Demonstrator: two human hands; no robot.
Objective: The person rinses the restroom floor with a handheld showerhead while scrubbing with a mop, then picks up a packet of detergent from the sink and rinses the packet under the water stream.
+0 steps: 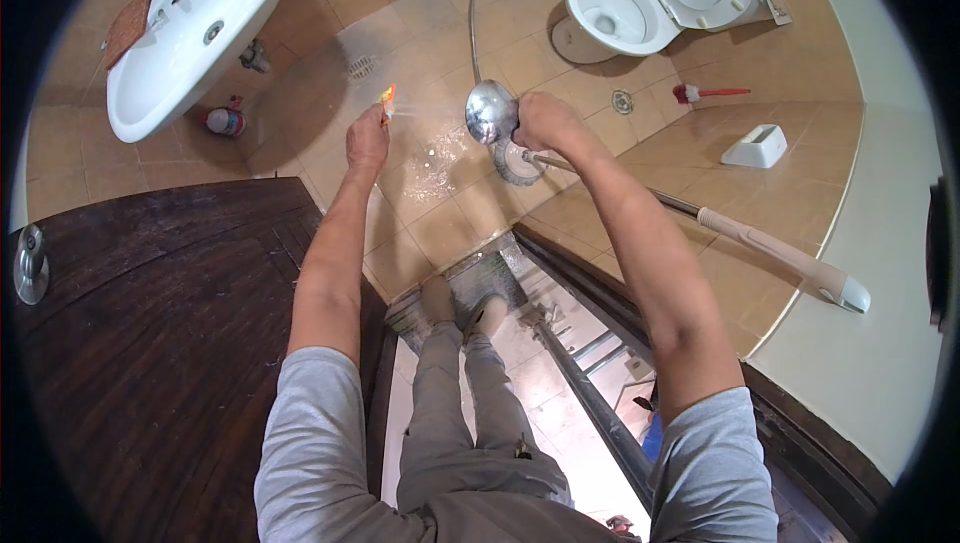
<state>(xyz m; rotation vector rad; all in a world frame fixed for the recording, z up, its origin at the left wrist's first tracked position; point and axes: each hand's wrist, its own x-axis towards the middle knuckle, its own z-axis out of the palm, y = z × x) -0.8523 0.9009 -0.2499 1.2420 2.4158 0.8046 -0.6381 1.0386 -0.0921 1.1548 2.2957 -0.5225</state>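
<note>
An orange sachet (388, 103) stands up from the fingers of my left hand (367, 141), which grips its lower end. My right hand (550, 121) is closed around a chrome shower head (490, 112), its handle hidden by my fingers. Faint streaks of water run from the shower head towards the sachet. Below them, the tiled floor (439, 160) is wet and glistening. Just under my right hand stands a round floor scrub brush (517, 165). Its long pole with a beige grip (772, 246) passes behind my right forearm and leans on the right wall.
A metal hose (473, 17) hangs ahead. The white sink (202, 32) is at left, a bottle (226, 121) below it. A toilet (611, 10) with raised lid stands ahead right, near a red-handled brush (709, 92). The dark wooden door (172, 333) is open at left.
</note>
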